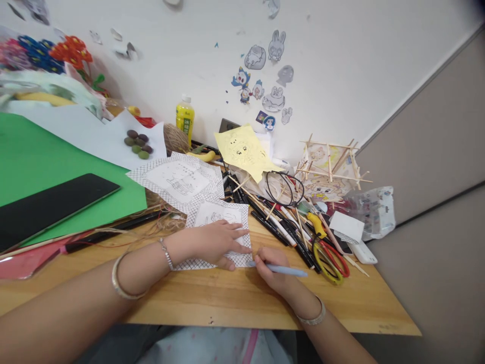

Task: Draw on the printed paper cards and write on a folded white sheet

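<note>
A sheet of white paper (217, 208) with a crosshatched border and a line drawing lies on the wooden table. My left hand (217, 241) presses flat on it, fingers spread, covering much of the drawing. Just right of the sheet, my right hand (273, 268) is closed around a light blue pen (286, 270). The pen's tip points left at the paper's lower right corner. Another bordered drawing (182, 177) lies behind, partly overlapped by this sheet.
Black markers (271, 227) and thin sticks crowd the right, beside yellow-and-red scissors (333, 260). A stick-and-paper frame (329, 169) stands behind them. Leftward lie green paper (76, 156) and a dark tablet (56, 207). A yellow bottle (185, 116) stands by the wall.
</note>
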Demonstrator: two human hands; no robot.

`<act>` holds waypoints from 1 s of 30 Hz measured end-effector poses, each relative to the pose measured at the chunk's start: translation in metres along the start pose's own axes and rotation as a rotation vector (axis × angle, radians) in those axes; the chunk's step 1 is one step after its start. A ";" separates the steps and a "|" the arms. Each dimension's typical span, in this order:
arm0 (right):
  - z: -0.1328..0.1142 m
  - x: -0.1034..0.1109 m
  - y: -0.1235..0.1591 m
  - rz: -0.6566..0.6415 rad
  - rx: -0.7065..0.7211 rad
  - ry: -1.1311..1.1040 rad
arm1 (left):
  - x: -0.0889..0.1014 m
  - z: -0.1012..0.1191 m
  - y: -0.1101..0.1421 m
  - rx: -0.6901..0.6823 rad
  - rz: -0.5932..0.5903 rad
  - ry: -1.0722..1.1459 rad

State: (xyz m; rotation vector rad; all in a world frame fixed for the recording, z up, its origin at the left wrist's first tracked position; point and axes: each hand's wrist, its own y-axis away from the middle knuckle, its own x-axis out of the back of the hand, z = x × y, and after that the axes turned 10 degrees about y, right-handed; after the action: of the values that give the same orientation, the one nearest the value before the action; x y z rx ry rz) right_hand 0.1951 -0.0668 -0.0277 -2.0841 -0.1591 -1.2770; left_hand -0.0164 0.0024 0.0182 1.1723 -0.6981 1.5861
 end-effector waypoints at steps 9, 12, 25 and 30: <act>0.000 0.003 -0.001 -0.061 0.012 -0.020 | 0.000 0.000 -0.001 -0.002 0.000 -0.018; -0.001 0.003 -0.001 -0.082 0.019 -0.040 | -0.002 0.000 -0.002 0.001 -0.001 -0.019; 0.003 0.004 0.002 -0.045 -0.221 -0.117 | -0.003 -0.002 0.001 -0.032 0.032 -0.045; 0.006 0.005 0.001 -0.087 -0.256 -0.107 | -0.007 -0.007 -0.002 -0.070 0.089 -0.067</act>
State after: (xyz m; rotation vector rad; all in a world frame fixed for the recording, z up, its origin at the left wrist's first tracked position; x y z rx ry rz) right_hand 0.2026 -0.0652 -0.0258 -2.3893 -0.1415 -1.2938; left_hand -0.0171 0.0060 0.0090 1.1606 -0.8534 1.5886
